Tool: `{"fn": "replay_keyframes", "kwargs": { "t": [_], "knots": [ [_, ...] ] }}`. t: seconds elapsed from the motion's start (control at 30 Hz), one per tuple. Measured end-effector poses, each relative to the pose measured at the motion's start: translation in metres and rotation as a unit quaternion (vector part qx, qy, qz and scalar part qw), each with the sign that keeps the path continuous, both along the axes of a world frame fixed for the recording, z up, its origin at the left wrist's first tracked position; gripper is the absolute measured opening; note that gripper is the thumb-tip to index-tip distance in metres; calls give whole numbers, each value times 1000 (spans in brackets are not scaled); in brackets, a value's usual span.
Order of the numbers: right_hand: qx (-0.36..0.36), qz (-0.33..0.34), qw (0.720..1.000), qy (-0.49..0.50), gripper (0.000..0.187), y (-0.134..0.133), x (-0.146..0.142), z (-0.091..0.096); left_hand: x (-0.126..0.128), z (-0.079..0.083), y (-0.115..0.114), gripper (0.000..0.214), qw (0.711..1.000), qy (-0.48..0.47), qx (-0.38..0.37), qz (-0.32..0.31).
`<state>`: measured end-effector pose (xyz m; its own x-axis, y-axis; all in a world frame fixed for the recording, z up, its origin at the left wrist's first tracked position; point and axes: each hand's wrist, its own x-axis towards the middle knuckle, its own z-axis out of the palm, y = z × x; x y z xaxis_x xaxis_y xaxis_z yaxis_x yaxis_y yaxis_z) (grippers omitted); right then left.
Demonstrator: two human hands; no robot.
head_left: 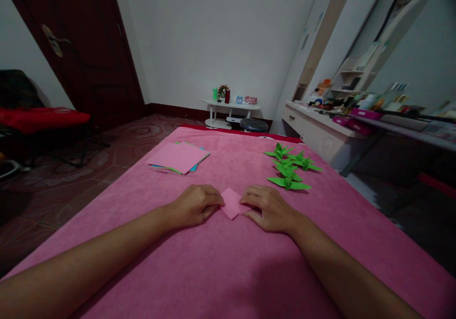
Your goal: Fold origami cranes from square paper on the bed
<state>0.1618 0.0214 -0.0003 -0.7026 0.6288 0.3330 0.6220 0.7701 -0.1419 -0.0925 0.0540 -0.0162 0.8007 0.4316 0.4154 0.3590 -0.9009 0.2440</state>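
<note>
A small folded sheet of pink origami paper (231,203) lies on the pink cloth (199,271), its near corner pointing at me. My left hand (195,205) pinches its left corner between thumb and fingers. On the other side, my right hand (267,207) has its fingers closed on the right corner, thumb a little lower. Beyond my left hand rests a stack of square paper (179,157), pink on top with green and blue edges showing. Several green folded paper cranes (288,181) stand in a group beyond my right hand.
A low white table (231,104) with small items stands by the far wall. At the right is a white dresser (317,119) crowded with bottles and boxes. To the left are a red-seated chair (42,117) and a dark wooden door (78,48).
</note>
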Motion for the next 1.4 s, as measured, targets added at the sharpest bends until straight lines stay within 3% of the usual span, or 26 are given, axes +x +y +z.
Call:
{"fn": "replay_keyframes", "kwargs": {
  "t": [0.33, 0.67, 0.87, 1.03, 1.1, 1.2, 1.4],
  "knots": [
    [-17, 4, 999, 26, 20, 0, 1, -3, 1, 9, -4, 23, 1000, 10, 22, -8],
    [-108, -93, 974, 175, 15, 10, -1, -10, 0, 4, -3, 22, 993, 72, 93, -15],
    [-259, -180, 903, 292, 26, 18, -5, -17, -6, 1, -2, 22, 988, 20, 152, -20],
    [-433, -180, 805, 363, 35, 14, -3, -2, -10, 10, -7, 23, 978, -60, 196, -31],
    [-477, -166, 786, 356, 36, 11, -2, 2, -12, 14, -12, 23, 976, -43, 206, -57],
    [-492, -151, 793, 326, 30, 7, -2, 3, -14, 17, -21, 19, 973, 0, 210, -96],
    [-376, -122, 886, 243, 7, 1, -7, 17, -11, 12, -30, 15, 979, 54, 168, -105]
  ]
}}
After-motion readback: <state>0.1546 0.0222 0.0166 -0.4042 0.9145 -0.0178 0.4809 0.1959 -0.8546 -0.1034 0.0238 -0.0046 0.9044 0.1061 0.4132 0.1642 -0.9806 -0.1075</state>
